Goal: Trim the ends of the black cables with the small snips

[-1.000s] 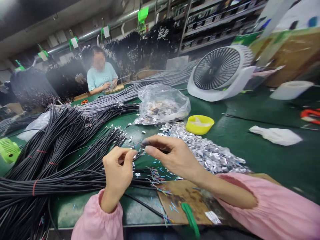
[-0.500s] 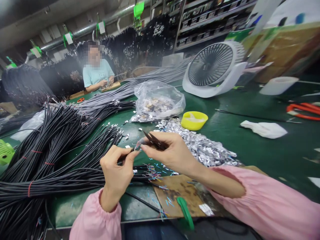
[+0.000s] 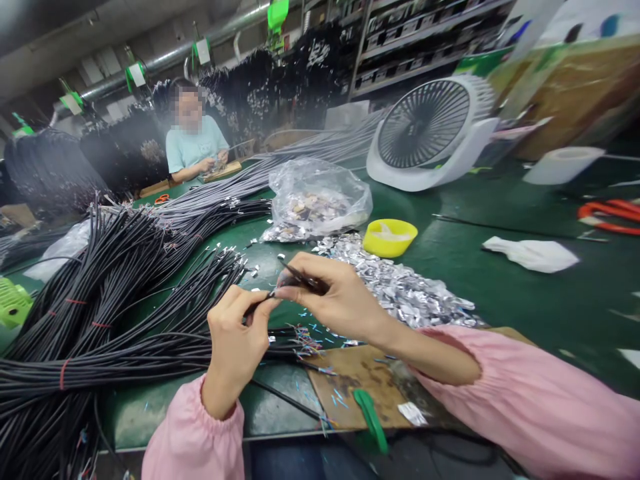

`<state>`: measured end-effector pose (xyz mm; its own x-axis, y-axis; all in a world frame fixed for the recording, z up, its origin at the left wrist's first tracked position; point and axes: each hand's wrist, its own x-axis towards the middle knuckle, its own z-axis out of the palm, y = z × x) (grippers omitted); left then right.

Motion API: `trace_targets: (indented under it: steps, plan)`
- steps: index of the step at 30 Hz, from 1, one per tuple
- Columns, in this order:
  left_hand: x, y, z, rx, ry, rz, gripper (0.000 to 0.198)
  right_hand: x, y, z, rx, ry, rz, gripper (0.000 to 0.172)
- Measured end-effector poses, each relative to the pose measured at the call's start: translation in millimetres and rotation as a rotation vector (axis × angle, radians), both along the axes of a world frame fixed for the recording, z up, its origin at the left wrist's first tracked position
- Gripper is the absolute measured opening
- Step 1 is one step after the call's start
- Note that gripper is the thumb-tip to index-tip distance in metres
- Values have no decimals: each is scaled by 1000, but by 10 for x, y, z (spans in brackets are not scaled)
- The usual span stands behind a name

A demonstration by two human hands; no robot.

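Dark green work table top (image 3: 505, 310) carries a white round desk fan (image 3: 430, 127). Behind fan: dark metal shelving racks (image 3: 425, 40), stocked. Right of fan: brown cardboard cartons (image 3: 585, 100). Up-left of fan: grey ceiling duct (image 3: 165, 60), green-clipped white hanging tags (image 3: 136, 75) below it

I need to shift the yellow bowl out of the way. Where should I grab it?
I'd pinch the right rim of the yellow bowl, coming from the right: it is shallow and open-topped, and foil scraps crowd its near left side.
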<state>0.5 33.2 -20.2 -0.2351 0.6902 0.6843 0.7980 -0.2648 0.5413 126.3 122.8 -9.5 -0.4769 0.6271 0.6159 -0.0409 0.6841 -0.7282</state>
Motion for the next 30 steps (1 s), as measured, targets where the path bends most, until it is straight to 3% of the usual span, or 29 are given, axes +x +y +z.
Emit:
trace_targets:
  steps: [2,7,9,12,15,17,21,23,25,27,28,30]
  plan:
    - [-19,5,19,-27,3,-30,11,-9,17,-4,-89,12,41,34]
    - [-57,18,62,-191,-110,-130,26,-18,58,18,-215,-3,312,37]
    - [-51,23,62,-230,-192,-128,24,-32,68,18,-180,-47,283,33]
    - [-29,31,41,-144,-252,-59,13,-62,54,-7,-238,-51,169,32]
    - [-25,43,24,-58,-257,-32,15,-74,25,-31,-472,-62,368,33]
    - [-38,48,29,-99,-292,-63,15,-68,22,-25,-424,-86,445,27]
    - [-62,42,67,-233,-267,-119,21,-40,71,13,148,-113,155,11]
    - [-61,32,85,-250,-242,-123,27,-25,107,19,300,-108,52,12]
    - [-51,21,95,-248,-249,-125,31,-10,138,19,280,-46,-70,12]
    - [-39,10,96,-225,-268,-121,29,5,151,22,157,18,-195,13]
    - [-33,5,94,-210,-276,-116,27,11,148,28,94,24,-213,17]
    - [-25,-1,87,-174,-284,-92,24,18,121,44,34,-37,-78,24]
